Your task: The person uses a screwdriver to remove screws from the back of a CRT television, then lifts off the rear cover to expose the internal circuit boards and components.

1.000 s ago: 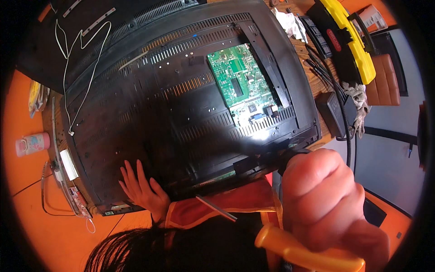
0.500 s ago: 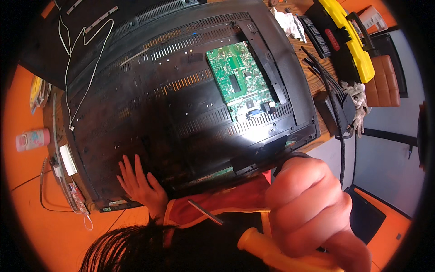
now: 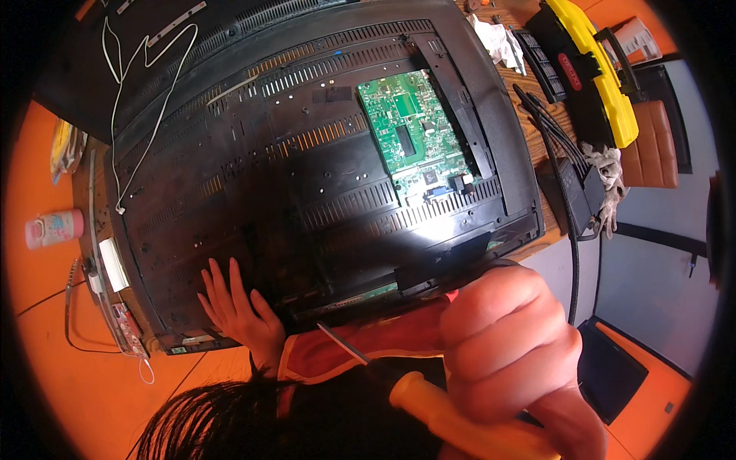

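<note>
A large black plastic panel (image 3: 253, 230) with rows of vent slots, looking like the back of a flat television, lies in front of me. My left hand (image 3: 238, 307) rests flat on its near left part, fingers spread. A green circuit board (image 3: 418, 130) sits on the panel's right half. My right hand (image 3: 510, 345) is a closed fist by the near right edge, with a yellow-handled screwdriver (image 3: 429, 402) in it. The screwdriver's thin metal shaft points left, over my red-and-black clothing. A dark piece shows at the top of the fist; I cannot tell what it is.
Behind lies another dark panel with a thin white cable (image 3: 157, 130). To the right are a black-and-yellow toolbox (image 3: 606, 84), black cables (image 3: 567, 184), grey gloves (image 3: 607, 180) and a brown chair (image 3: 655, 146). On the left stand a pink bottle (image 3: 54, 228) and a white box (image 3: 115, 264).
My right hand and the screwdriver have shifted slightly left. The left hand stays flat on the panel. The whole view has moved a little.
</note>
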### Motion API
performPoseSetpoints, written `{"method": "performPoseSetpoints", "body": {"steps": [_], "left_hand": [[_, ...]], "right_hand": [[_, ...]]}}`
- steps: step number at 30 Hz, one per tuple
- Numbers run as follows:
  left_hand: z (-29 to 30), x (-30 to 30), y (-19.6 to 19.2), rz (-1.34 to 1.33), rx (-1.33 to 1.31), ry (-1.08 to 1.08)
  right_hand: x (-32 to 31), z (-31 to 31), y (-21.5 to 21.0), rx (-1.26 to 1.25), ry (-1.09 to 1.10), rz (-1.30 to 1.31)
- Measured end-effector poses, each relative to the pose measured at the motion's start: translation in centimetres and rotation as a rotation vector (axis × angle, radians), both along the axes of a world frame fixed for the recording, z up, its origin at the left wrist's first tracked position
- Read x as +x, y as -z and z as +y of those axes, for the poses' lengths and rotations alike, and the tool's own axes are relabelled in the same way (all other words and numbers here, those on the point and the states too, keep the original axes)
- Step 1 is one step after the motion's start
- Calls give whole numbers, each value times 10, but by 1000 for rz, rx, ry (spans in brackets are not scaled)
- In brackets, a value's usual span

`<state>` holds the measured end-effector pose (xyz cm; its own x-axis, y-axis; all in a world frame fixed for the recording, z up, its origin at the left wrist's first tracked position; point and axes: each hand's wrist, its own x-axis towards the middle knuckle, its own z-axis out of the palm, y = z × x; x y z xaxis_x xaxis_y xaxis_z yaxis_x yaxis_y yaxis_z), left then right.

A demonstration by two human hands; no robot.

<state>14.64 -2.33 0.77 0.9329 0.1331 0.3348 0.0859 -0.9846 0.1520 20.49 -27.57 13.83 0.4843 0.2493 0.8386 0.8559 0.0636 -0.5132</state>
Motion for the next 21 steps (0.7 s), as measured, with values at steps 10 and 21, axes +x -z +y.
{"method": "performPoseSetpoints", "body": {"steps": [10, 21], "left_hand": [[1, -12, -2, -16, -240, 49], [17, -36, 15, 129, 58, 127]], "right_hand": [[55, -31, 28, -233, 542, 94], [123, -72, 9, -220, 702, 300]]}}
